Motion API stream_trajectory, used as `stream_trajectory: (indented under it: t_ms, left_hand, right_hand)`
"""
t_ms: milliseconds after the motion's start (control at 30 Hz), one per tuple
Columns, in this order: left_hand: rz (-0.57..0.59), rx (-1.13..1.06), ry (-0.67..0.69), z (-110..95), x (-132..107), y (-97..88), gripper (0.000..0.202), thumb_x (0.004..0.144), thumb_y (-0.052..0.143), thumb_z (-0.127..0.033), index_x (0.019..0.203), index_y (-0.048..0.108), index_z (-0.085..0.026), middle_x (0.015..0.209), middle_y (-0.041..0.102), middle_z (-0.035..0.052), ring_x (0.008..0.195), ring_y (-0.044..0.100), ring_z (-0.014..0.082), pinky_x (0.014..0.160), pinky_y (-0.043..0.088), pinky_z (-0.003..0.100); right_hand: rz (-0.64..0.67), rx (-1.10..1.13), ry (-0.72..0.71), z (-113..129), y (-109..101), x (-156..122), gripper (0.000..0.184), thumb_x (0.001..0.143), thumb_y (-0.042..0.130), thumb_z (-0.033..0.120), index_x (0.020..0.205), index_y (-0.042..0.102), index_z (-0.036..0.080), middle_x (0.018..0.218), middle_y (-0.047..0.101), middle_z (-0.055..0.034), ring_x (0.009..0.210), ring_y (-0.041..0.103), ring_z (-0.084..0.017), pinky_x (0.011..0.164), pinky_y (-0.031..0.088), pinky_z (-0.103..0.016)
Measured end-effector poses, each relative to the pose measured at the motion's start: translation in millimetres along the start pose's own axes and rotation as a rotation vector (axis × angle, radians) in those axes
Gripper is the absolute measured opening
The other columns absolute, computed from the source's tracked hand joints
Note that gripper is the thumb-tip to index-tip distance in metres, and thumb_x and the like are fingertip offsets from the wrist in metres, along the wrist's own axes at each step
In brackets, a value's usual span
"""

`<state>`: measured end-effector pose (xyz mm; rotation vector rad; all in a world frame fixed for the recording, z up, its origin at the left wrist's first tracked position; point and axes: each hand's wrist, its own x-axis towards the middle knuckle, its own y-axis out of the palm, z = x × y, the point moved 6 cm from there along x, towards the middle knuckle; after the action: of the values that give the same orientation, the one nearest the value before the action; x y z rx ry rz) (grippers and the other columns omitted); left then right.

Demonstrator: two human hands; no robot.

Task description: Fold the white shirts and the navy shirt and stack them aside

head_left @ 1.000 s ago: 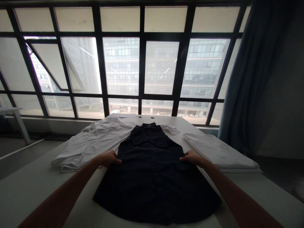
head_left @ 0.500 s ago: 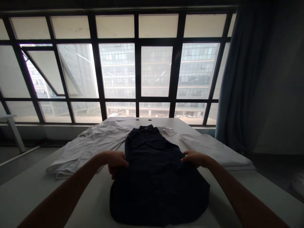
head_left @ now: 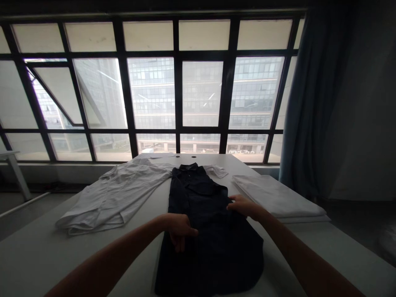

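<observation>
On the white table (head_left: 49, 260), a crumpled white shirt (head_left: 114, 198) lies at 9 o'clock from the dark collared shirt (head_left: 206, 243). The left hand (head_left: 178, 229) is curled on this dark shirt, but I cannot tell if it grips. The right hand (head_left: 244, 206) pinches the shirt's edge at 2 o'clock, and folded white cloth (head_left: 275, 196) lies at 3 o'clock.

Room to pass lies along the strip of white table (head_left: 272, 264) between the dark shirt (head_left: 213, 255) and the folded white cloth (head_left: 275, 196), while the white shirt (head_left: 108, 198) stands in the way on the left, apparently touching the dark shirt near its collar, though the dim view makes that hard to tell.
</observation>
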<state>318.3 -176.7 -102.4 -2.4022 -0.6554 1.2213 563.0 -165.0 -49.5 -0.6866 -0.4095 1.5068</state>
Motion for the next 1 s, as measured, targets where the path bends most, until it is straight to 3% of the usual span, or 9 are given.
stream_trajectory:
  t_ms: [67,133,200,267,367,533,667,800,1000]
  left_hand:
    - [-0.159,0.028,0.103,3.0,-10.1,-13.1,0.043,0.092,0.047,-0.054,0.078,0.064,-0.016,0.060,0.067,0.0046,0.054,0.065,0.0168,0.053,0.051,0.024]
    - [-0.449,0.173,0.246,3.2,-24.6,-32.0,0.039,0.090,0.050,-0.053,0.090,0.067,-0.018,0.074,0.071,0.0050,0.069,0.068,0.0196,0.065,0.054,0.029]
    - [-0.707,0.349,0.411,3.5,-39.1,-43.4,0.033,0.088,0.057,-0.047,0.102,0.068,-0.020,0.100,0.071,0.0076,0.095,0.067,0.0242,0.085,0.052,0.034]
    - [-0.807,0.458,0.518,10.5,-43.2,-43.9,0.041,0.084,0.064,-0.044,0.118,0.064,-0.022,0.130,0.061,0.0105,0.121,0.054,0.0291,0.102,0.043,0.040]
    - [-0.753,0.514,0.536,29.5,-31.3,-36.2,0.061,0.082,0.066,-0.047,0.135,0.052,-0.021,0.150,0.040,0.0122,0.139,0.034,0.0319,0.113,0.029,0.047]
    - [-0.661,0.524,0.532,47.8,-14.0,-26.0,0.065,0.088,0.056,-0.055,0.143,0.044,-0.023,0.154,0.033,0.0111,0.143,0.027,0.0315,0.117,0.020,0.051]
    - [-0.634,0.530,0.550,46.3,-16.8,-25.3,0.065,0.086,0.057,-0.059,0.142,0.046,-0.027,0.154,0.035,0.0095,0.142,0.028,0.0330,0.116,0.019,0.053]
    - [-0.568,0.564,0.577,34.6,-30.7,-19.0,0.067,0.080,0.065,-0.059,0.138,0.051,-0.028,0.151,0.038,0.0095,0.140,0.031,0.0359,0.114,0.024,0.054]
    - [-0.596,0.586,0.665,-3.0,-58.6,13.0,0.056,0.069,0.071,-0.065,0.106,0.067,-0.023,0.111,0.065,0.0077,0.102,0.061,0.0282,0.090,0.049,0.038]
  right_hand:
    - [0.022,0.018,0.047,1.2,5.1,-0.6,0.043,0.074,0.059,0.018,0.116,0.063,0.011,0.073,0.067,-0.0044,0.058,0.062,-0.015,0.047,0.045,-0.021]
    - [-0.022,0.015,0.009,8.9,9.6,-1.4,0.052,0.074,0.057,0.016,0.126,0.058,0.010,0.074,0.067,-0.0040,0.057,0.060,-0.014,0.048,0.044,-0.021]
    - [-0.067,-0.018,-0.092,21.0,20.3,-2.8,0.061,0.073,0.055,0.013,0.133,0.053,0.010,0.072,0.067,-0.0027,0.057,0.058,-0.013,0.050,0.043,-0.021]
    - [-0.070,-0.067,-0.212,33.5,40.4,-5.1,0.067,0.072,0.055,0.013,0.138,0.049,0.009,0.074,0.068,-0.0025,0.060,0.059,-0.014,0.054,0.044,-0.022]
    - [-0.003,-0.129,-0.341,46.3,80.3,-9.3,0.072,0.070,0.057,0.014,0.141,0.045,0.008,0.088,0.070,-0.0067,0.070,0.061,-0.016,0.063,0.047,-0.025]
    - [0.147,-0.188,-0.382,50.4,123.3,-13.0,0.076,0.071,0.057,0.014,0.145,0.041,0.007,0.082,0.068,-0.0048,0.068,0.060,-0.016,0.064,0.046,-0.024]
    - [0.181,-0.199,-0.375,50.4,125.4,-14.0,0.074,0.076,0.056,0.017,0.147,0.036,0.005,0.072,0.063,-0.0015,0.063,0.056,-0.014,0.060,0.044,-0.024]
    - [0.252,-0.188,-0.351,49.7,125.5,-16.3,0.066,0.086,0.056,0.032,0.145,0.039,0.008,0.070,0.064,-0.0013,0.062,0.058,-0.015,0.058,0.043,-0.024]
    - [0.195,-0.282,-0.424,47.8,117.9,-16.4,0.057,0.083,0.062,0.044,0.130,0.056,0.011,0.081,0.068,-0.0057,0.068,0.062,-0.017,0.058,0.042,-0.025]
